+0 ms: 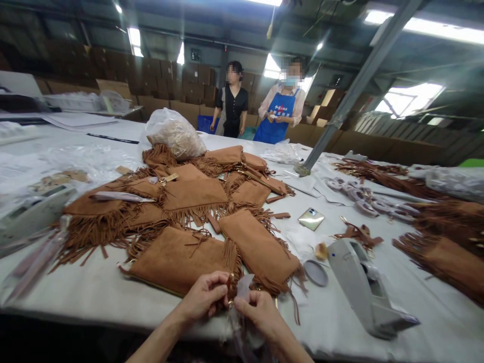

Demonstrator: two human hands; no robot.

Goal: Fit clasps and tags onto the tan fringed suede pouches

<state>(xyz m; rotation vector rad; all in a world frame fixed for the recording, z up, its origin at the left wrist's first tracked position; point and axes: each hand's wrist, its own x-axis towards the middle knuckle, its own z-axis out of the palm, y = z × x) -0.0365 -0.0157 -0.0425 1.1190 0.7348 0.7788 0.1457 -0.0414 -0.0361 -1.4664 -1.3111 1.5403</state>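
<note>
At the table's near edge, my left hand is closed in a pinch on a small brown strap end with gold-coloured metal, at the corner of a fringed brown suede pouch. Close beside it, my right hand pinches a thin translucent wrapping strip, part of which hangs below the fingers. My fingers partly hide the metal piece. A second fringed pouch lies just beyond my right hand. More brown pouches are heaped behind, and one wrapped strap rests on the heap.
To the right stand a grey tape dispenser, a tape roll and a phone. Wrapped rings lie farther off. A slanted metal post meets the table. Two people stand across it. A plastic bag sits behind the heap.
</note>
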